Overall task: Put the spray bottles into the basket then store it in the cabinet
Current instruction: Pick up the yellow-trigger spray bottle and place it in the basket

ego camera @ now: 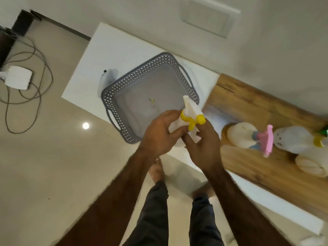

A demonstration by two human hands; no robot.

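A grey perforated basket (pixel 113 89) with two handles sits on the white cabinet top (pixel 106 50); only a small yellowish scrap lies inside. Over its near right corner, my left hand (pixel 159 135) and my right hand (pixel 202 148) both grip a white spray bottle with a yellow trigger head (pixel 190 114). On the wooden counter (pixel 257 107) to the right stand a white bottle with a pink head (pixel 239 134), a clear bottle with a yellow collar (pixel 292 139) and another white bottle (pixel 312 164). A translucent bottle (pixel 109 77) shows behind the basket's left side.
Tiled floor lies to the left, with a white power adapter (pixel 17 78) and looped cables (pixel 35 68) beside dark furniture. My legs and bare feet are below the cabinet's front edge. A wall with a flat panel (pixel 207 18) rises behind.
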